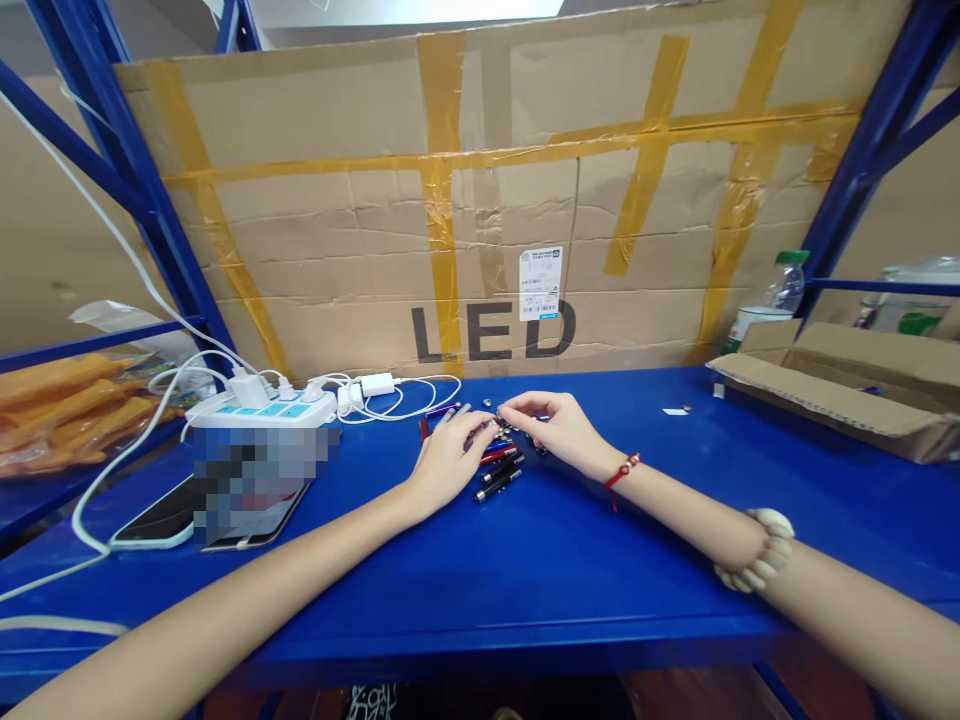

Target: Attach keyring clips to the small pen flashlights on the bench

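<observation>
Over a pile of small slim cylinders on the blue shelf, my left hand (pixel 448 456) has its fingers curled and the thumb close to the fingertips. Whatever those fingers hold is too small to name. A thin silvery tube (pixel 454 413) shows behind its knuckles. My right hand (pixel 556 432) pinches with thumb and forefinger beside the left fingertips, on something I cannot make out. Below the hands lie black cylinders (pixel 498 486) with silver ends and a red cylinder (pixel 496 456). A purple one (pixel 442 409) lies behind. Small shiny pieces between the hands are partly hidden.
A white power strip (pixel 262 408) with plugs and cables stands at left, with phones (pixel 157 515) before it. An open cardboard box (pixel 840 385) and a green-capped bottle (pixel 780 290) are at right. A large cardboard sheet (pixel 337 250) closes the back.
</observation>
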Demonstrator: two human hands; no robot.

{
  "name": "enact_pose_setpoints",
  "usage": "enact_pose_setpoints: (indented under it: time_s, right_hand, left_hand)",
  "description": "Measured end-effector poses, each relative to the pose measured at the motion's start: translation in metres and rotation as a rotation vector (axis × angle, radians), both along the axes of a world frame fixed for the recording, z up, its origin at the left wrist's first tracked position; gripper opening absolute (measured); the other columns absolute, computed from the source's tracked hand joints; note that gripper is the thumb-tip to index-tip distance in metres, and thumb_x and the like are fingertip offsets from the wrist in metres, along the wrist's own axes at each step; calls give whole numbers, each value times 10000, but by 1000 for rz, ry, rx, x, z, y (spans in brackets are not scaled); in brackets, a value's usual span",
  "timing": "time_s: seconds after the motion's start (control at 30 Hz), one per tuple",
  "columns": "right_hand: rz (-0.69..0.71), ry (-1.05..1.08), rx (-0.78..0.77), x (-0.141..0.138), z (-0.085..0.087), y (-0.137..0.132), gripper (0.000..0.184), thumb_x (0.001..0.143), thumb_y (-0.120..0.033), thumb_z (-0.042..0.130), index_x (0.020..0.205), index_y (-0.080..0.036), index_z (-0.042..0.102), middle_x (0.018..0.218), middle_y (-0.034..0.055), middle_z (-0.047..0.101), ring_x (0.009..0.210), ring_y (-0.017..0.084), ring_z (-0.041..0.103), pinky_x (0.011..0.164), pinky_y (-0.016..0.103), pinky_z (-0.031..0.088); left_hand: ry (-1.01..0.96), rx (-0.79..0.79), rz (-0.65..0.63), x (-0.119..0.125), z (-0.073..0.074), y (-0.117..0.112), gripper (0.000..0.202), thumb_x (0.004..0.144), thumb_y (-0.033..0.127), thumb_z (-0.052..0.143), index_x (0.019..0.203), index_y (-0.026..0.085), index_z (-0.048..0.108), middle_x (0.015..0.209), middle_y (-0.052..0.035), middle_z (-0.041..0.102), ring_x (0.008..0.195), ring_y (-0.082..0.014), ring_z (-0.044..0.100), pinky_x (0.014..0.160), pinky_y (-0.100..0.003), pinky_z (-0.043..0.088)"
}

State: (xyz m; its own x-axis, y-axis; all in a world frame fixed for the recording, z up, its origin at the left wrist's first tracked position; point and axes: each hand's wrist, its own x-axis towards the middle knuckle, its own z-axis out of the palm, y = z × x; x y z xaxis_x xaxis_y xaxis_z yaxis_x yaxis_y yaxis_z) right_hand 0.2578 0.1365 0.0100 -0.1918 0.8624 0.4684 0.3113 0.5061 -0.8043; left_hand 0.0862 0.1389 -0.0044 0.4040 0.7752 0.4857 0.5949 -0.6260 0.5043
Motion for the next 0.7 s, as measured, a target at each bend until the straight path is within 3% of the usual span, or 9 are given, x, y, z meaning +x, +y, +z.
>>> enact_pose_setpoints:
  time_s: [0.27,0.5,0.7]
  right_hand:
    - [69,-19,67,3,-1,2,222,719,-344,637,794,-140,681,782,45,671,702,135,591,636,252,469]
    - [80,-25,30,7,5,2,253,658,-355,685,823,-164,702,832,55,687,801,187,625,751,322,490]
    - [82,-11,-18,9,5,3,290,642,-339,696,878,-170,701,895,60,686,854,194,627,802,341,490]
  left_hand:
    - [5,7,-41,-2,1,0,291,890,322,375,1043,225,601,1063,-33,629,1038,-214,534,933,-369,386]
    - [-8,16,-91,-1,8,-5,278,901,262,332,987,206,591,701,-8,587,803,-176,563,879,-352,407]
    - [-16,-3,-93,0,9,-6,255,901,252,340,987,193,572,883,-35,621,887,-187,552,893,-362,389]
